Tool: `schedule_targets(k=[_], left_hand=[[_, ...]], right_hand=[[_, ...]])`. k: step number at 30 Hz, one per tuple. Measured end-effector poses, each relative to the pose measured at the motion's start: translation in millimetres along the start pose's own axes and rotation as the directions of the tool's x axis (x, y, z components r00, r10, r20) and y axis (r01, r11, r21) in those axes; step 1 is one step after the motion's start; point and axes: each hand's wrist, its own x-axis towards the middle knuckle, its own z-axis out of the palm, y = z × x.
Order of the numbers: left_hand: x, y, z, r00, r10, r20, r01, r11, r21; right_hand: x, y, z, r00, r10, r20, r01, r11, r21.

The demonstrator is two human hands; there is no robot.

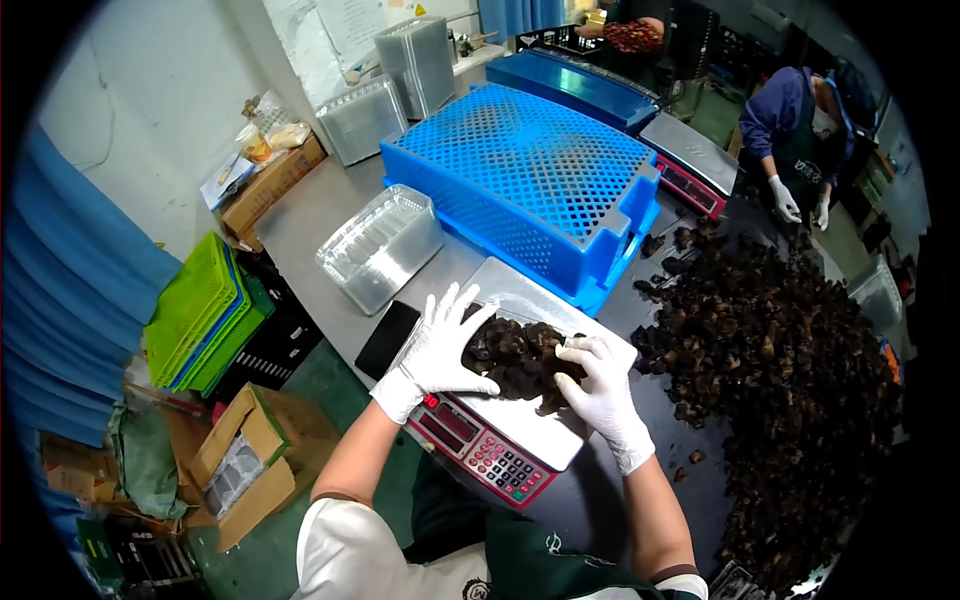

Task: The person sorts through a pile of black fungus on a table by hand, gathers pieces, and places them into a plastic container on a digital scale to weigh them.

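Observation:
A heap of dark brown wood ear mushrooms (515, 358) sits on the metal pan (520, 423) of a red digital scale (487, 452) in front of me. My left hand (441, 348), in a white glove, rests against the heap's left side with its fingers spread and the thumb held apart. On the opposite side my gloved right hand (600, 388) curls its thumb and fingers around mushrooms at the heap's edge. A black object (386, 340) lies beside the scale, partly behind my left wrist.
Loose mushrooms (770, 370) form a large pile at right. Beyond the scale stand a clear plastic container (385, 250) and an upturned blue crate (520, 160). Stacked clear containers (415, 70) are farther back. A gloved co-worker (805, 140) leans near a second scale (690, 165).

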Motion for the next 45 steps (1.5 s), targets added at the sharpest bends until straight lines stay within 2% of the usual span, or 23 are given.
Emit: schedule_targets(k=[2,6,10,12,14,15,16,17,18,19,20,22,23,24,27,30,31,32,34,36,38,42,45], left_hand=[[5,5,11,0.996,-0.043,0.073,0.039,0.998,0.053],[4,14,21,1.000,0.004,0.021,-0.005,0.998,0.059],[-4,32,30,0.999,0.049,0.006,-0.048,0.998,-0.031],[-5,35,30,0.998,0.054,0.009,-0.054,0.997,-0.049],[-7,33,24,0.999,0.035,-0.026,-0.039,0.982,-0.186],[-9,30,19,0.999,0.018,-0.047,-0.029,0.968,-0.251],[-12,23,16,0.996,0.017,-0.086,-0.039,0.963,-0.268],[-17,19,12,0.993,-0.028,-0.119,-0.005,0.962,-0.275],[-21,16,7,0.986,-0.072,-0.152,0.027,0.959,-0.282],[-25,8,9,0.974,-0.128,-0.187,0.056,0.937,-0.346],[-30,4,11,0.953,-0.209,-0.219,0.102,0.903,-0.418],[-37,-5,10,0.904,-0.305,-0.300,0.120,0.853,-0.507],[-41,-9,6,0.890,-0.298,-0.344,0.152,0.907,-0.392],[-42,-6,1,0.861,-0.343,-0.375,0.160,0.884,-0.439],[-46,-11,0,0.784,-0.508,-0.357,0.269,0.796,-0.542],[-46,-9,1,0.772,-0.552,-0.317,0.307,0.759,-0.575],[-45,-4,2,0.792,-0.519,-0.322,0.266,0.768,-0.583],[-42,2,3,0.816,-0.470,-0.336,0.235,0.801,-0.550],[-36,11,9,0.871,-0.296,-0.392,0.146,0.918,-0.368],[-33,26,13,0.907,-0.181,-0.381,0.057,0.948,-0.314],[-27,39,10,0.946,-0.128,-0.296,0.052,0.966,-0.253],[-25,42,30,0.955,-0.065,-0.288,0.006,0.980,-0.198],[-26,42,36,0.957,-0.075,-0.280,0.021,0.981,-0.191]], right_hand=[[5,-7,-4,1.000,-0.013,0.014,0.015,0.986,-0.164],[3,0,-7,0.994,0.064,0.083,-0.047,0.979,-0.196],[10,-6,-3,0.993,0.115,-0.031,-0.119,0.961,-0.252],[12,-2,3,0.993,0.109,0.045,-0.086,0.931,-0.354],[12,-3,1,1.000,0.012,-0.025,-0.020,0.942,-0.336],[11,-5,-6,0.993,0.023,-0.114,-0.044,0.982,-0.181],[10,-6,-13,0.979,0.050,-0.196,-0.054,0.998,-0.019],[5,-5,-18,0.939,0.104,-0.328,-0.108,0.994,0.008],[1,-10,-28,0.884,0.288,-0.369,-0.236,0.955,0.182],[-5,0,-39,0.878,0.223,-0.424,-0.201,0.975,0.095],[-16,20,-54,0.911,0.145,-0.386,-0.214,0.966,-0.143],[-30,20,-79,0.955,0.171,-0.243,-0.274,0.824,-0.496],[-36,20,-81,0.950,0.192,-0.248,-0.300,0.788,-0.538],[-39,19,-82,0.943,0.213,-0.254,-0.325,0.749,-0.578],[-35,5,-73,0.960,0.164,-0.226,-0.252,0.859,-0.446],[-15,-13,-49,0.982,0.068,-0.174,-0.125,0.932,-0.340],[-4,-19,-41,0.992,0.044,-0.119,-0.076,0.958,-0.278],[6,-15,-26,0.984,-0.119,-0.130,0.084,0.965,-0.250],[18,-24,0,0.996,-0.066,-0.054,0.056,0.984,-0.169],[32,-28,13,0.973,-0.174,0.154,0.214,0.930,-0.300],[34,-24,28,0.950,-0.168,0.263,0.272,0.860,-0.432],[40,-27,30,0.921,-0.083,0.380,0.259,0.859,-0.441],[39,-25,31,0.936,-0.086,0.343,0.240,0.865,-0.440]])
